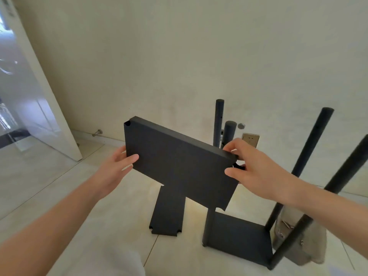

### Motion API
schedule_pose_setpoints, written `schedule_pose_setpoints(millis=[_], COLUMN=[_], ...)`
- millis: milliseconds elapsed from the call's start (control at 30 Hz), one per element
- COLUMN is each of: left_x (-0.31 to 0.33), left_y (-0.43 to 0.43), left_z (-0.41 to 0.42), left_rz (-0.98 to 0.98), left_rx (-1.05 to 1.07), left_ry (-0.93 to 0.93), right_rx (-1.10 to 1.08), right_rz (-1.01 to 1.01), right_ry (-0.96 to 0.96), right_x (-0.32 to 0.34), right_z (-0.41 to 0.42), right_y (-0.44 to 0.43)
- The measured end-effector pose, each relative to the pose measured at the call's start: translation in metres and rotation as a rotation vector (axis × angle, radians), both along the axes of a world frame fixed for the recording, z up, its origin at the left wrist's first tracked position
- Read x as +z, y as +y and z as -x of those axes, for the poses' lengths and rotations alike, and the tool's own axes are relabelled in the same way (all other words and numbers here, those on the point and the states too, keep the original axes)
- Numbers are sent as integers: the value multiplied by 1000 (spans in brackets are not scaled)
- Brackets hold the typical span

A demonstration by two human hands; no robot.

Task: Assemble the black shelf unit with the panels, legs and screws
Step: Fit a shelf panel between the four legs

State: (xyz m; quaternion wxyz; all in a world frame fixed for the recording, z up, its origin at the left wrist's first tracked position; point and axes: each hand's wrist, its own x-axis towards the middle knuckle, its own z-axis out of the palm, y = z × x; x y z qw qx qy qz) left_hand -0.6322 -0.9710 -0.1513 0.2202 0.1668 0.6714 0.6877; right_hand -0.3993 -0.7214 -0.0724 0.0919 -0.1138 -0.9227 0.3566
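I hold a black shelf panel (179, 164) up in the air, tilted, its flat face toward me. My left hand (117, 168) grips its left edge, thumb on the front. At the right end my right hand (253, 168) grips the panel, fingers over the top corner and thumb on the face. Below to the right, a partly built unit stands on the floor: a black base panel (239, 238) with several upright black legs (310, 156). Another black panel (169, 214) lies flat on the floor beneath. Loose screws (287, 225) lie on a clear plastic bag at the right.
Pale floor tiles (59, 196) spread around. A cream wall (179, 56) stands behind with a socket plate (251, 139) low down. A white door (39, 86) is open at the left, a doorstop (97, 133) near its base.
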Motion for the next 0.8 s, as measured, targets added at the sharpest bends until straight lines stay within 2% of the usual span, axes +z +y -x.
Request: schedule_pose_setpoints(millis=[133,233,433,533,800], left_x=[28,40,64,78,119], left_y=[6,14,55,73,119], left_z=[-22,-35,-60,-70,-90], left_rz=[-40,-33,-232,-266,-215], left_rx=[-101,-131,-82,-83,-83], left_ry=[37,73,-101,-141,-263], right_rx=[-28,-111,-318,-286,-223], right_rz=[137,271,458,569,493], right_ry=[18,107,369,413,304], right_x=[21,37,63,69,73], right_z=[-29,-48,-71,-81,-104], right_y=[19,32,65,76,104])
